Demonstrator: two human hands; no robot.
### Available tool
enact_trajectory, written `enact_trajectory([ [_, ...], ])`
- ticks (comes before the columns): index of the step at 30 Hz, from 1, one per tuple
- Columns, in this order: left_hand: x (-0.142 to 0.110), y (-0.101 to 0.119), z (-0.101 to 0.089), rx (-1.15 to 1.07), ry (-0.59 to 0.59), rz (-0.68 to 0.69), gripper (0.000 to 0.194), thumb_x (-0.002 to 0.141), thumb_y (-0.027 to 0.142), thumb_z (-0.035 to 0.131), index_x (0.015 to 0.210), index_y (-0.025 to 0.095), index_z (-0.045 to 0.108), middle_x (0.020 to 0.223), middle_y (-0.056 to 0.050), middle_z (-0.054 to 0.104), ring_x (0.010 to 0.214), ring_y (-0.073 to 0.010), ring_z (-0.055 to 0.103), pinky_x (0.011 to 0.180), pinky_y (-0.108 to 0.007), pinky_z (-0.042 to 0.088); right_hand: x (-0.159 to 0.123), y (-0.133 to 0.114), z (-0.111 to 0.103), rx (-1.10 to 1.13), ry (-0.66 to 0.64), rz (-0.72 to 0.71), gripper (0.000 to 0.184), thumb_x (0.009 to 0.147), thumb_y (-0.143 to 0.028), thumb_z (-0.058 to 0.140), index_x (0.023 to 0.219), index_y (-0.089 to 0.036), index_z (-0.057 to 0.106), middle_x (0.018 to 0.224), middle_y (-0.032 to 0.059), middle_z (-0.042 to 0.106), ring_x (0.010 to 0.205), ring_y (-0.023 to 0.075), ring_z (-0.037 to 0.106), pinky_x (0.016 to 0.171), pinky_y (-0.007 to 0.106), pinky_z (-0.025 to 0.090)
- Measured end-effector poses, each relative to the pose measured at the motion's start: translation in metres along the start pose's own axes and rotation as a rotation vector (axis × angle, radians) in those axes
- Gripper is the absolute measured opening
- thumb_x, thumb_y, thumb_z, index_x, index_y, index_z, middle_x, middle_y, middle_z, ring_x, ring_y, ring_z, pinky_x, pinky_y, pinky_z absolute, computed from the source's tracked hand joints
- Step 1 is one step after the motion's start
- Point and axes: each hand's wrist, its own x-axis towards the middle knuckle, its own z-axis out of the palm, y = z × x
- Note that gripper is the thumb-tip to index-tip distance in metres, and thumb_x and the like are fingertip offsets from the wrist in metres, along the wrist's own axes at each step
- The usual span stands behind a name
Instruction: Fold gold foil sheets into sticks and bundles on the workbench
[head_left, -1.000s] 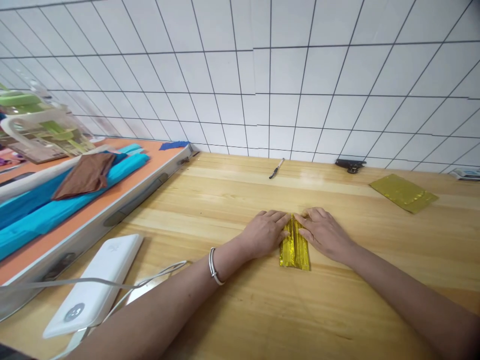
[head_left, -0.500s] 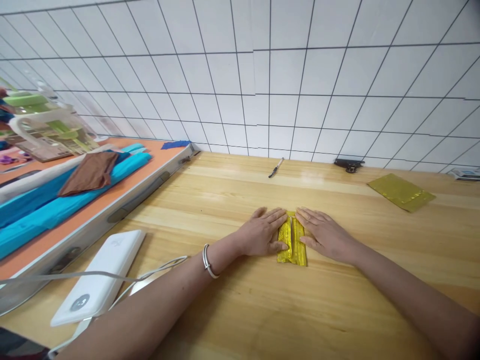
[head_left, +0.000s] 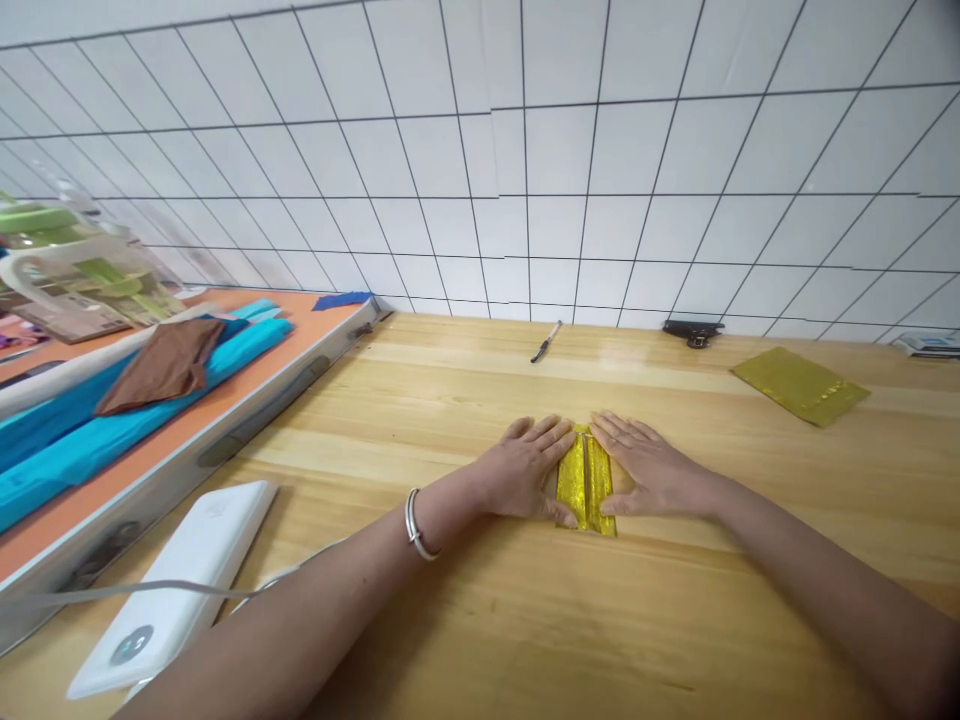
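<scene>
A small piece of shiny gold foil paper [head_left: 585, 485] lies on the wooden table, its two sides folded in so that their edges meet along a seam down the middle. My left hand [head_left: 529, 465] lies flat along its left side, fingers stretched out and thumb on the lower left part. On the right side my right hand [head_left: 645, 465] rests the same way, fingers extended over the upper right edge and thumb near the lower right. Both hands press the foil from above and grip nothing. A silver bangle [head_left: 416, 525] circles my left wrist.
A flat gold sheet [head_left: 801, 386] lies at the right. Near the tiled wall are a pen [head_left: 546, 342] and a black clip-like object [head_left: 694, 332]. At left lie a white power bank [head_left: 176, 590] with a cable and an orange surface [head_left: 247, 405] bearing blue rolls and brown paper [head_left: 161, 365].
Both thumbs have slid down toward the near end of the foil, which now looks flatter. The view has shifted slightly to the right.
</scene>
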Motion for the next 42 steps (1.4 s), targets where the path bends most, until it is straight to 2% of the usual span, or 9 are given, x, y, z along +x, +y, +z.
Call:
enact_trajectory([
  [4, -0.006, -0.002, 0.004, 0.032, 0.056, 0.012, 0.103, 0.067, 0.080, 0.037, 0.143, 0.015, 0.011, 0.149, -0.013, 0.011, 0.138, -0.0300, 0.007, 0.109, -0.046, 0.005, -0.003, 0.005, 0.006, -0.009, 0.010, -0.027, 0.105, 0.069, -0.075, 0.042, 0.144, -0.018, -0.006, 0.151, 0.0096, -0.005, 0.137, 0.0309, 0.002, 0.110, 0.046, 0.007],
  [8, -0.007, -0.003, 0.006, 0.043, 0.063, 0.020, 0.102, 0.067, 0.078, 0.040, 0.143, 0.015, 0.012, 0.149, -0.014, 0.012, 0.137, -0.0305, 0.008, 0.109, -0.046, 0.006, -0.004, 0.006, 0.005, 0.009, -0.017, -0.041, 0.108, 0.068, -0.076, 0.044, 0.143, -0.019, -0.009, 0.151, 0.0089, -0.008, 0.137, 0.0318, 0.000, 0.110, 0.046, 0.006],
  [17, -0.005, -0.001, 0.005, 0.015, 0.010, 0.005, 0.104, 0.064, 0.075, 0.049, 0.143, 0.020, 0.010, 0.150, -0.013, 0.008, 0.137, -0.0317, 0.006, 0.108, -0.049, 0.007, -0.004, 0.002, -0.004, 0.045, -0.138, -0.010, 0.117, 0.061, -0.078, 0.048, 0.143, -0.018, -0.010, 0.149, 0.0085, -0.015, 0.135, 0.0302, -0.011, 0.110, 0.046, 0.000],
  [23, 0.002, -0.001, -0.004, -0.005, -0.022, 0.027, 0.105, 0.063, 0.073, 0.053, 0.143, 0.022, 0.011, 0.150, -0.012, 0.008, 0.137, -0.0323, 0.005, 0.108, -0.049, 0.008, 0.001, -0.001, -0.016, 0.047, -0.201, 0.039, 0.123, 0.056, -0.078, 0.052, 0.143, -0.016, -0.007, 0.150, 0.0095, -0.012, 0.136, 0.0304, -0.009, 0.110, 0.047, 0.000],
  [29, -0.001, 0.002, -0.007, -0.018, -0.008, 0.053, 0.099, 0.066, 0.074, 0.048, 0.143, 0.024, 0.012, 0.150, -0.011, 0.008, 0.137, -0.0317, 0.004, 0.108, -0.051, 0.005, 0.002, 0.003, -0.010, 0.059, -0.169, 0.022, 0.122, 0.057, -0.078, 0.052, 0.143, -0.018, -0.009, 0.150, 0.0077, -0.014, 0.136, 0.0302, -0.011, 0.110, 0.047, -0.003],
  [33, -0.004, 0.004, -0.006, -0.013, -0.001, 0.110, 0.088, 0.071, 0.074, 0.043, 0.141, 0.026, 0.021, 0.150, -0.010, 0.012, 0.137, -0.0324, 0.008, 0.108, -0.048, 0.010, 0.002, 0.006, -0.005, 0.066, -0.150, 0.021, 0.121, 0.057, -0.076, 0.053, 0.143, -0.019, -0.009, 0.150, 0.0076, -0.014, 0.136, 0.0315, -0.010, 0.110, 0.047, -0.003],
  [42, -0.007, 0.004, -0.004, 0.052, 0.077, 0.151, 0.082, 0.075, 0.073, 0.036, 0.139, 0.023, 0.028, 0.147, -0.013, 0.020, 0.135, -0.0341, 0.015, 0.107, -0.050, 0.014, -0.006, 0.001, -0.009, 0.049, -0.035, -0.059, 0.111, 0.063, -0.073, 0.053, 0.145, -0.018, 0.001, 0.151, 0.0103, -0.001, 0.136, 0.0329, 0.002, 0.110, 0.047, 0.006],
])
